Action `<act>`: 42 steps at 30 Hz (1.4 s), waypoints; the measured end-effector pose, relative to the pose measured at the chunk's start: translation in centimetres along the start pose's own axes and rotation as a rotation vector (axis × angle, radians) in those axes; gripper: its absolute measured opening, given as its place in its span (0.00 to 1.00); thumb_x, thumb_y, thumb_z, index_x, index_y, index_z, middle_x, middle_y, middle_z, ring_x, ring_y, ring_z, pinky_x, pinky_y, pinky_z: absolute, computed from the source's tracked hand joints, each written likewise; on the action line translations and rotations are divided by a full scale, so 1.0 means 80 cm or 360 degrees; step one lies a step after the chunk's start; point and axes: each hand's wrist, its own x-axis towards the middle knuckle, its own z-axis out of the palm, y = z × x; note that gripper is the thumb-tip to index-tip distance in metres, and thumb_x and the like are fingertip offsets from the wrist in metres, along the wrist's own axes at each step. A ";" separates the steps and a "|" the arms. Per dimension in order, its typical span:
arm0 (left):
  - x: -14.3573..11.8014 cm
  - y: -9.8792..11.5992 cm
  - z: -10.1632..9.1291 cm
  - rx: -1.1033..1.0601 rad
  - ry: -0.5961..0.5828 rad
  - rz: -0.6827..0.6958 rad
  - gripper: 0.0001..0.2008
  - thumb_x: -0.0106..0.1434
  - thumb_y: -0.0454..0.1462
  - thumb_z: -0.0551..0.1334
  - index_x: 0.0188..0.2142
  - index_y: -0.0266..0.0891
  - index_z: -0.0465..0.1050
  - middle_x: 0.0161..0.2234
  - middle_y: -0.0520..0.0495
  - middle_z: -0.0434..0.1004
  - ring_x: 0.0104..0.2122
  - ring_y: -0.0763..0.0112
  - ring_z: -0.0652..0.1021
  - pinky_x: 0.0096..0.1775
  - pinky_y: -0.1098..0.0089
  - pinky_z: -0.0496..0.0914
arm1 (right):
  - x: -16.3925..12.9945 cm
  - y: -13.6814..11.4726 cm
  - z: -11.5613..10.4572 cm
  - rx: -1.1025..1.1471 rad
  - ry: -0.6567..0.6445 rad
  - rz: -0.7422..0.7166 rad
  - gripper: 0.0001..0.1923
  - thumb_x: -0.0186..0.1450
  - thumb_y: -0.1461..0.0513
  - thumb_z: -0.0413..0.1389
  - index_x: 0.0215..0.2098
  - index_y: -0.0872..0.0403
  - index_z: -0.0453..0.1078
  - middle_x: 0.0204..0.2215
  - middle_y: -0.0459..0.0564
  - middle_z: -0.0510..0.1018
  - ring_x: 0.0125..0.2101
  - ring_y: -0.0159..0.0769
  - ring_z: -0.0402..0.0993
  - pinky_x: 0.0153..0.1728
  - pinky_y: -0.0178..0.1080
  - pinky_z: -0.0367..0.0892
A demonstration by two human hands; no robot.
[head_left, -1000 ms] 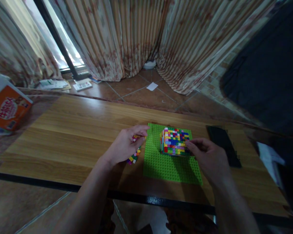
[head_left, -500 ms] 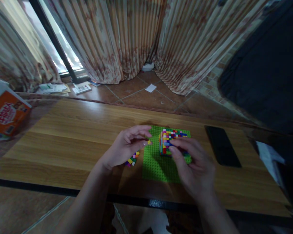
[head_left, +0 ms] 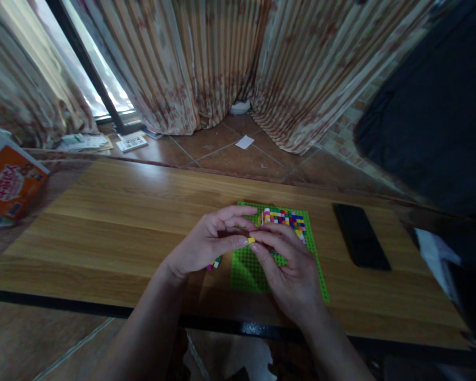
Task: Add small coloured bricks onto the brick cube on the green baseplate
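Observation:
Between my two hands, above the green baseplate [head_left: 249, 272], is a small yellow toy brick [head_left: 251, 241]. My left hand [head_left: 212, 238] pinches it from the left with thumb and a fingertip. From the right, the thumb and forefinger of my right hand [head_left: 291, 259] close on the same brick. A block built of many coloured bricks [head_left: 283, 216] stands on the far part of the baseplate, its near side partly hidden by my right hand. Beside the baseplate, a few loose bricks [head_left: 214, 264] show from under my left hand.
A black phone [head_left: 360, 235] lies on the wooden table [head_left: 122, 222] to the right. An orange and white box [head_left: 11, 177] stands off the table's left end. Beyond the far edge are a tiled floor [head_left: 218, 145] and striped curtains [head_left: 222, 63].
My right hand has moved left from the brick block to meet the left hand at the yellow brick. My left hand has shifted slightly right, and more of the block's top shows.

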 end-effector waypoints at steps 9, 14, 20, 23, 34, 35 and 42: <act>0.000 -0.004 0.000 0.0152 0.0088 -0.0058 0.19 0.61 0.34 0.66 0.52 0.41 0.74 0.39 0.47 0.81 0.37 0.71 0.80 0.43 0.69 0.73 | 0.003 0.009 -0.023 0.0013 0.0244 0.0172 0.03 0.64 0.62 0.59 0.35 0.51 0.75 0.36 0.46 0.79 0.38 0.34 0.76 0.41 0.38 0.72; -0.001 -0.006 -0.009 0.0296 0.0215 -0.0034 0.18 0.60 0.36 0.67 0.50 0.39 0.75 0.37 0.46 0.81 0.35 0.72 0.79 0.39 0.71 0.72 | -0.002 0.042 -0.057 -0.0099 0.0506 0.0538 0.08 0.61 0.57 0.62 0.34 0.52 0.77 0.31 0.47 0.81 0.31 0.34 0.77 0.34 0.37 0.72; 0.002 -0.004 -0.011 0.0345 0.0323 -0.0010 0.17 0.59 0.36 0.68 0.48 0.39 0.76 0.36 0.47 0.82 0.35 0.72 0.79 0.38 0.73 0.71 | -0.011 0.071 -0.090 -0.0209 0.0346 0.0859 0.13 0.58 0.53 0.62 0.35 0.53 0.78 0.32 0.50 0.82 0.32 0.38 0.78 0.33 0.38 0.73; 0.003 -0.005 -0.011 0.0346 0.0323 0.0007 0.17 0.59 0.36 0.68 0.48 0.39 0.76 0.36 0.47 0.82 0.35 0.72 0.79 0.38 0.74 0.71 | -0.015 0.074 -0.091 -0.0178 0.0262 0.0913 0.13 0.58 0.53 0.62 0.34 0.53 0.78 0.32 0.50 0.83 0.32 0.38 0.79 0.32 0.38 0.73; 0.003 -0.003 -0.010 0.0440 0.0393 -0.0078 0.18 0.57 0.38 0.69 0.48 0.40 0.77 0.37 0.46 0.82 0.36 0.70 0.79 0.40 0.72 0.73 | -0.012 0.067 -0.068 -0.0056 0.0202 0.0864 0.12 0.60 0.56 0.60 0.37 0.53 0.79 0.34 0.51 0.83 0.33 0.38 0.79 0.36 0.40 0.75; 0.004 -0.003 -0.010 0.0454 0.0409 -0.0084 0.18 0.57 0.38 0.70 0.47 0.41 0.77 0.37 0.46 0.82 0.37 0.70 0.79 0.40 0.71 0.73 | -0.012 0.067 -0.067 -0.0047 0.0201 0.0862 0.12 0.60 0.57 0.60 0.38 0.53 0.79 0.34 0.51 0.83 0.33 0.38 0.79 0.37 0.41 0.75; 0.004 -0.002 -0.013 0.0556 0.0442 -0.0141 0.18 0.56 0.38 0.70 0.47 0.43 0.79 0.36 0.47 0.83 0.37 0.69 0.80 0.41 0.71 0.73 | -0.012 0.075 -0.070 0.0164 0.0255 0.0888 0.13 0.61 0.56 0.60 0.41 0.54 0.77 0.35 0.51 0.82 0.33 0.37 0.79 0.38 0.42 0.75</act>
